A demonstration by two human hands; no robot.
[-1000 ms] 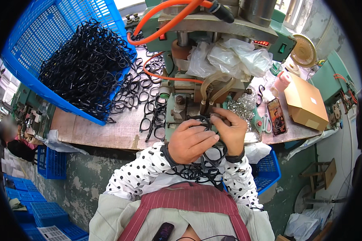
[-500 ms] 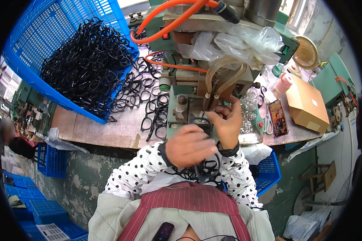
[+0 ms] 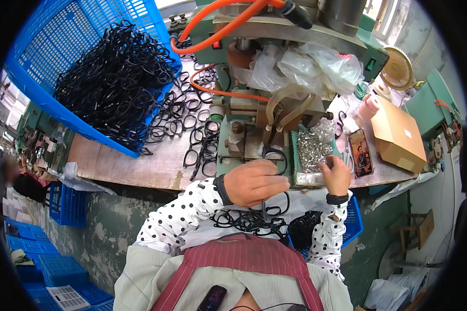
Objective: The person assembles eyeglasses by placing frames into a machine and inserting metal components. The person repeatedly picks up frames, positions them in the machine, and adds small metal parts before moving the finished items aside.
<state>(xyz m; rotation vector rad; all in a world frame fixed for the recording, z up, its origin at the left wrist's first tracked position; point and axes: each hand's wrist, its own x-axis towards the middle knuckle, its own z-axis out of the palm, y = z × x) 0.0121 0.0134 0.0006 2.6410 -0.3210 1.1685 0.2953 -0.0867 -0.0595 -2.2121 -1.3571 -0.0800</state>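
Note:
My left hand [image 3: 254, 181] grips a black eyeglass frame [image 3: 275, 155] at the front of the green press machine [image 3: 275, 36]. My right hand [image 3: 337, 173] is pinched at the edge of a tray of small silvery metal parts [image 3: 314, 145]; whether it holds a part is too small to tell. Several more black eyeglass frames [image 3: 244, 220] lie on my lap below my hands. A big tilted blue basket [image 3: 41, 57] at the upper left is full of black frames [image 3: 114, 83], and loose frames [image 3: 200, 145] spill across the wooden bench.
An orange hose [image 3: 218, 28] loops over the machine, with crumpled clear plastic [image 3: 306, 65] beside it. A phone [image 3: 360, 153], a cardboard box [image 3: 397, 135] and a small fan [image 3: 397, 70] sit at the right. Blue crates [image 3: 65, 205] stand below the bench at the left.
My right hand has left the machine's middle and moved right to the tray of metal parts. My left hand stays at the machine with the frame.

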